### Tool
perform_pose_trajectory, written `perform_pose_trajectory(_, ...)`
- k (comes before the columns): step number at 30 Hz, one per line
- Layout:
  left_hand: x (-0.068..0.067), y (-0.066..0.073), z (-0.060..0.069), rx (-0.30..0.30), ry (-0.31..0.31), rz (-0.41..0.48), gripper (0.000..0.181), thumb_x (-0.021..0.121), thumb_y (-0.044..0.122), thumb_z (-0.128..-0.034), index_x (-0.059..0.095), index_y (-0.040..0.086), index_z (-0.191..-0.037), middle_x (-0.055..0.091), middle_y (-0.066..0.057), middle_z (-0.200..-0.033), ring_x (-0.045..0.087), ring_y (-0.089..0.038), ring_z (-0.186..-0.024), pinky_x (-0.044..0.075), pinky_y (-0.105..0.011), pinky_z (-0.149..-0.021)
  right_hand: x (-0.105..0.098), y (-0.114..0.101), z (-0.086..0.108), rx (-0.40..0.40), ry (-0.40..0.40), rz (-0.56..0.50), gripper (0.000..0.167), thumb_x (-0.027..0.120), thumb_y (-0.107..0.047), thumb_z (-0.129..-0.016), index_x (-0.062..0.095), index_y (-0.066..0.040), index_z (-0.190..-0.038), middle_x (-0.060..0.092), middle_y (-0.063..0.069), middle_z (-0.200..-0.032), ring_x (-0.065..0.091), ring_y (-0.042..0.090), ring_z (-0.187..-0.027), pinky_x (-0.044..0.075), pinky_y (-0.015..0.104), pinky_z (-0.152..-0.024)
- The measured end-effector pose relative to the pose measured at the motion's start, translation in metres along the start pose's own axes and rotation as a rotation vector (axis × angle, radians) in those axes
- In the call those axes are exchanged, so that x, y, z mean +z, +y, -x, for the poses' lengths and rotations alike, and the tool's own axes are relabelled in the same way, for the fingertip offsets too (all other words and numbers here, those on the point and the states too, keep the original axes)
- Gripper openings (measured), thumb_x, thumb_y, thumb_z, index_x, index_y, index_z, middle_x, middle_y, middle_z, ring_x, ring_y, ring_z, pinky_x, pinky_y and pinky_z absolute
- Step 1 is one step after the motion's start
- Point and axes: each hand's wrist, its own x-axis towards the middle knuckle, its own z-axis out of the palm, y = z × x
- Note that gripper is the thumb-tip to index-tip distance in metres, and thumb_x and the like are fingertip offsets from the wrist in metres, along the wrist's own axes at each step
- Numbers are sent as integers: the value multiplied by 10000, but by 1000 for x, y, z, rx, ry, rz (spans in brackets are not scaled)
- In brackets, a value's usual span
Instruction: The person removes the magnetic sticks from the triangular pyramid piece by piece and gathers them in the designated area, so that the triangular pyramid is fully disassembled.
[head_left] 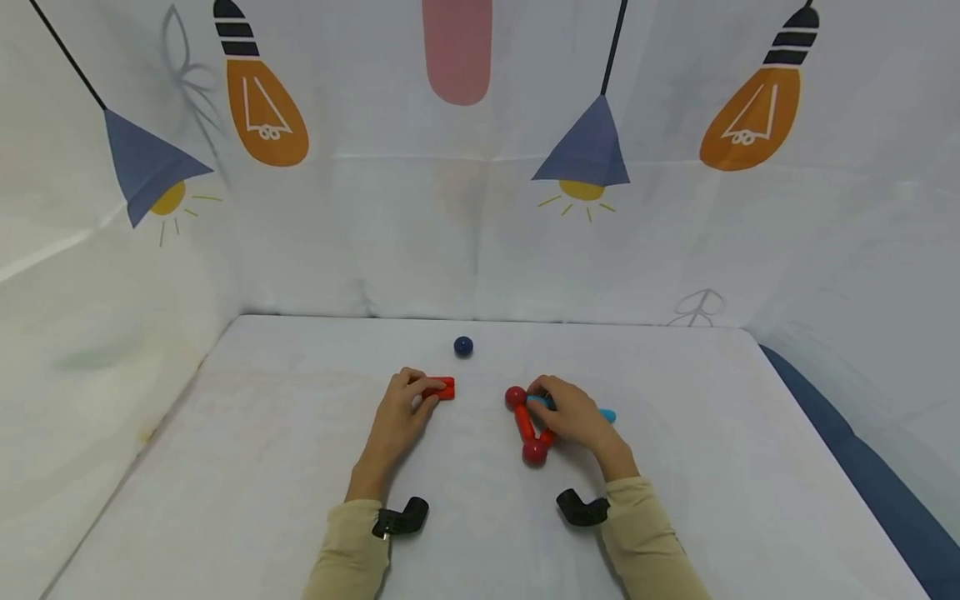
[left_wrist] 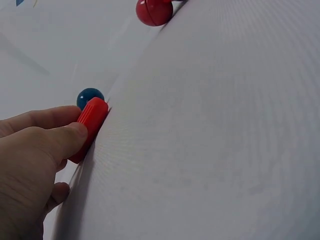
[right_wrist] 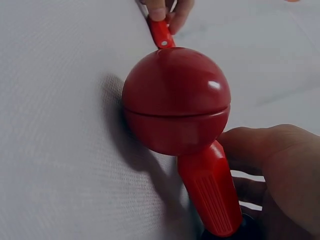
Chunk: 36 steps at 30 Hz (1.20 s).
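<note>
My left hand (head_left: pixel 397 421) pinches a short red rod (head_left: pixel 447 389) between thumb and fingers, low over the white table. Just beyond it lies a dark blue ball (head_left: pixel 463 347). On the right, my right hand (head_left: pixel 576 414) grips a frame of balls and rods from above. Two red balls (head_left: pixel 534 452) are joined in it by a red rod (head_left: pixel 525 423). Light blue rods (head_left: pixel 608 415) show on either side of the fingers. A dark ball (right_wrist: pixel 249 229) beneath the right hand is mostly hidden. The right wrist view has a red ball (right_wrist: pixel 175 100) large in front.
Both hands work over a white tabletop (head_left: pixel 262 467). Behind it hangs a white cloth (head_left: pixel 405 233) printed with lamps and bulbs. Something dark blue (head_left: pixel 847 450) runs along the table's right edge. Each wrist carries a black camera (head_left: pixel 401 517).
</note>
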Motion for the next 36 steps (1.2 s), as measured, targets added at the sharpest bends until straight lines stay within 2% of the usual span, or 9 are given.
perform_pose_trajectory(10, 2, 2, -3, -8, 61, 5, 229, 648, 31, -825, 676, 179, -999, 487, -78, -1078, 481, -238, -971, 481, -381, -767, 2, -3, -2, 21, -2, 8, 186, 600, -248, -915, 615, -154, -1076, 638, -10, -1017, 560, 141, -886, 496, 368, -842)
perform_pose_trajectory(13, 8, 10, -4, -4, 129, -17, 247, 628, 8, -810, 661, 179, -985, 474, -73, -1073, 487, -230, -976, 505, -380, -745, 2, -2, -1, 20, -2, 2, 182, 604, -249, -916, 618, -162, -1075, 640, -16, -1023, 566, 137, -898, 495, 370, -853)
perform_pose_trajectory(16, 19, 26, -5, 45, 179, -8, 269, 614, -29, -809, 671, 176, -972, 501, -65, -1051, 508, -218, -962, 520, -359, -731, 3, -2, -1, -4, -8, -9, 191, 607, -252, -918, 620, -160, -1085, 645, -16, -1035, 576, 138, -912, 496, 373, -862)
perform_pose_trajectory(18, 28, 39, -5, 103, 149, 18, 286, 605, -26, -822, 681, 184, -1000, 525, -52, -1063, 524, -199, -958, 525, -340, -733, 3, -1, -2, -33, -9, -11, 197, 608, -250, -920, 621, -158, -1093, 647, -16, -1044, 581, 133, -919, 497, 370, -865)
perform_pose_trajectory(21, 44, 56, -3, 177, 9, 76, 318, 585, 33, -869, 650, 196, -1134, 544, -28, -1168, 539, -171, -1048, 529, -311, -810, 3, 1, -2, -82, -7, -23, 202, 610, -238, -920, 620, -149, -1102, 649, -10, -1054, 588, 136, -923, 497, 369, -862)
perform_pose_trajectory(23, 52, 62, -2, 194, -83, 123, 343, 574, 71, -901, 608, 185, -1224, 540, -18, -1257, 538, -159, -1132, 516, -302, -880, 3, 3, -2, -120, -10, -32, 208, 605, -222, -923, 616, -136, -1112, 650, 1, -1068, 598, 145, -934, 501, 373, -859)
perform_pose_trajectory(25, 58, 65, -1, 194, -132, 171, 365, 565, 68, -917, 577, 159, -1270, 539, -27, -1313, 535, -155, -1193, 501, -306, -926, 2, 4, -2, -157, -18, -37, 214, 597, -208, -928, 611, -120, -1123, 651, 16, -1080, 607, 158, -949, 504, 378, -857)
perform_pose_trajectory(29, 62, 64, 0, 191, -152, 249, 375, 566, 31, -918, 556, 121, -1281, 567, -42, -1305, 547, -156, -1206, 475, -320, -975, 3, 5, -2, -186, -26, -27, 215, 588, -213, -935, 607, -130, -1132, 649, 7, -1087, 609, 153, -970, 504, 366, -865)
perform_pose_trajectory(36, 62, 59, 1, 176, -154, 293, 354, 607, 34, -895, 545, 139, -1228, 598, 17, -1176, 569, -100, -1068, 490, -275, -929, 3, 4, -1, -148, 0, -43, 204, 589, -205, -934, 614, -123, -1119, 651, 26, -1081, 608, 188, -995, 496, 396, -893)
